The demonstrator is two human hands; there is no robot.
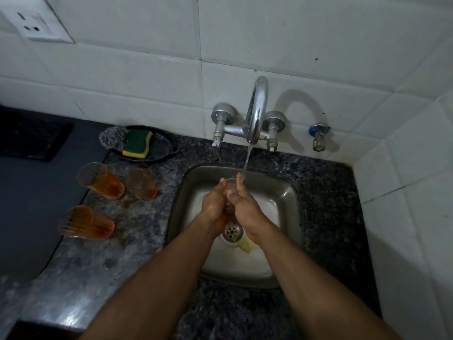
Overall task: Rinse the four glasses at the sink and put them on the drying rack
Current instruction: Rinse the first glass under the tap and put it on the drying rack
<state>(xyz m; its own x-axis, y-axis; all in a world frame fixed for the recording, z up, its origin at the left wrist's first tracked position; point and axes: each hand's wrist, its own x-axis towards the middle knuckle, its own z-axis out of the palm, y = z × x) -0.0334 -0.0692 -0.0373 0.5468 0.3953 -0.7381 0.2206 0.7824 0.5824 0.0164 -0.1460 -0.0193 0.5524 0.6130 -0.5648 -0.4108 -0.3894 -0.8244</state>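
Observation:
Over the steel sink (282, 192) my left hand (213, 204) and my right hand (245, 207) hold a clear glass (229, 188) between them, mostly hidden by the palms. Water runs from the chrome tap (256, 114) onto its rim. Three orange-tinted glasses are on the granite counter to the left. One (99, 180) leans toward the left, a second (142, 184) is beside it, and the third (85, 223) stands nearer to me. No drying rack is in view.
A black dish (161, 148) behind the glasses holds a green-and-yellow sponge (137, 144) and a steel scrubber (112, 138). A dark grey mat (31, 204) covers the counter's left part. The drain (231, 231) has a yellowish scrap (245, 246) beside it. A small valve (318, 137) sticks out of the tiled wall.

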